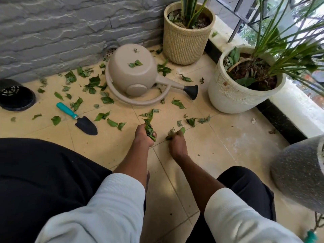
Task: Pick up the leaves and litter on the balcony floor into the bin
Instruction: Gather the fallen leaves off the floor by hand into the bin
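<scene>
Just in front of the overturned beige plastic watering can (133, 74), the left hand (142, 136) grips a bunch of green leaves (149, 128) while the right hand (176, 143) pinches, seemingly, more off the tiled floor (210, 146), gathering handfuls for binning.

Home balcony, tiled floor (201, 155), potted plants (245, 79), watering can (135, 74), railing (245, 16)

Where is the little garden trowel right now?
In the head view the trowel lies on the floor tiles at left, between the black pot and the tipped-over watering can, with leaves around it.
</scene>
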Available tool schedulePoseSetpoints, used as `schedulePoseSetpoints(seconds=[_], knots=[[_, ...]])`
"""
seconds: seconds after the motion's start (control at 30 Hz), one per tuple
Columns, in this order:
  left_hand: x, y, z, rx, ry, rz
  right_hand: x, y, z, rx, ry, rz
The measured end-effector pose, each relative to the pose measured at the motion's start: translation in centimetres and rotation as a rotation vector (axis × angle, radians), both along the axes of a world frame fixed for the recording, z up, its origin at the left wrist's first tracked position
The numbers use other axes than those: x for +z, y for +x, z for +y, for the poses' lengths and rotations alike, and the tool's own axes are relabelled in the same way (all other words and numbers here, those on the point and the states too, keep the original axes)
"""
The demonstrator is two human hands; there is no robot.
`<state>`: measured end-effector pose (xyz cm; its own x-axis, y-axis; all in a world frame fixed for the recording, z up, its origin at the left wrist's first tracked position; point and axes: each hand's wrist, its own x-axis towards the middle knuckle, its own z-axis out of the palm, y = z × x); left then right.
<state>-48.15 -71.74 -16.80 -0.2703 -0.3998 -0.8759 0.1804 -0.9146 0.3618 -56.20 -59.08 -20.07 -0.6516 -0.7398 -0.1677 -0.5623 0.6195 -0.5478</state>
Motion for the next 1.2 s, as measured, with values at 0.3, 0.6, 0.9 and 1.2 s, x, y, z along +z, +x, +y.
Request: schedulePoseSetpoints(seconds=[0.3,0.6,0.9,1.2], knots=[[-0.8,-0.2,-0.2,-0.033,0.011,-0.017,-0.2,-2.2,-1.9,-0.025,0.133,-0.042],[-0.8,-0.6,0.0,-0.037,-0.015,-0.020,-0.1,0.5,-0.7,0.295,0.195,0.200],[-1.1,-0.8,0.1,-0.053,-0.013,-0.030,0.5,0.6,-1.0,0.375,0.262,0.215],[-0.4,0.2,-0.7,0.057,0.012,-0.024,1.7,-2.4,-2.3,0.018,0.057,-0.104]])
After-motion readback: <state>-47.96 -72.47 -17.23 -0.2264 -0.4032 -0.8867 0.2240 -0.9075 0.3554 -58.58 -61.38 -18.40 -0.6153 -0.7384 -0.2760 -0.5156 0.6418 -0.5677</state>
